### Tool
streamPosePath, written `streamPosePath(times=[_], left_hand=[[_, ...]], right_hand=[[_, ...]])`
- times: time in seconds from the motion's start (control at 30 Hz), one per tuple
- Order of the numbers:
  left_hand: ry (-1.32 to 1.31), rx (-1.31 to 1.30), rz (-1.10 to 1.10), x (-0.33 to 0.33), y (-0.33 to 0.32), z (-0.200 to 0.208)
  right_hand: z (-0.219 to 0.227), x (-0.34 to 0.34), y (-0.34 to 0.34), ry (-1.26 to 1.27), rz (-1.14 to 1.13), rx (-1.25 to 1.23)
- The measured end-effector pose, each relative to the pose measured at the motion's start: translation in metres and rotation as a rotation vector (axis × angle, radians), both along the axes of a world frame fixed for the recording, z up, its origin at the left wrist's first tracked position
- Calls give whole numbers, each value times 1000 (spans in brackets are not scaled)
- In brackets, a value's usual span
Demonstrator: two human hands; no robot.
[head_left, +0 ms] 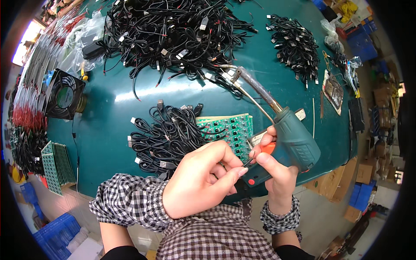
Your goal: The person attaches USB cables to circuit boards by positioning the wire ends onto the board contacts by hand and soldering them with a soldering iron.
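Observation:
My right hand (279, 173) is closed around a green soldering gun (299, 138), near its orange trigger. The gun's metal barrel and tip point up and left, toward the far cable pile. Just left of it, my left hand (206, 177) is closed in a pinch on a thin dark wire (248, 164), close to the right fingertips. Beyond my hands lies a panel of green circuit boards (236, 132) with small black components. Coiled black USB cables (169, 134) are heaped against the panel's left side, and a few wire ends lie over it.
A large tangle of black cables (173, 34) covers the far table, with a smaller pile (294, 47) at far right. On the left stand a black fan (65, 94), a stack of green boards (57, 167) and bundled wires (39, 73). A dirty tray (333, 93) lies right.

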State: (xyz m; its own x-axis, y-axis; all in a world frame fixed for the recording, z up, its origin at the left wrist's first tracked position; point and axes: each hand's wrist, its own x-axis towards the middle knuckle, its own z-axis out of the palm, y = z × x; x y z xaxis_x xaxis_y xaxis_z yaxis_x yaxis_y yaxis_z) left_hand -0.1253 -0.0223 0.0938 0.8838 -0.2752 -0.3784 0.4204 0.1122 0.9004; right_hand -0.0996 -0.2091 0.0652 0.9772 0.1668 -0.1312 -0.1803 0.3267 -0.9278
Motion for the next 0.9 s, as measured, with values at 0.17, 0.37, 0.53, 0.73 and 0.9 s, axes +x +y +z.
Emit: streamPosePath(times=[0.17,0.37,0.53,0.73,0.9], left_hand=[[-164,194,-37,1,-10,-7],[-442,313,94,2,-22,-15],[-472,376,154,-1,-29,-16],[-522,370,103,-1,-26,-11],[-539,395,50,-4,-26,-11]], right_hand=[[-1,2,0,-36,-15,-53],[0,0,-1,6,-84,18],[-4,-15,0,67,-149,17],[-5,-17,-10,-27,-121,52],[1,-14,-10,-45,-45,-193]])
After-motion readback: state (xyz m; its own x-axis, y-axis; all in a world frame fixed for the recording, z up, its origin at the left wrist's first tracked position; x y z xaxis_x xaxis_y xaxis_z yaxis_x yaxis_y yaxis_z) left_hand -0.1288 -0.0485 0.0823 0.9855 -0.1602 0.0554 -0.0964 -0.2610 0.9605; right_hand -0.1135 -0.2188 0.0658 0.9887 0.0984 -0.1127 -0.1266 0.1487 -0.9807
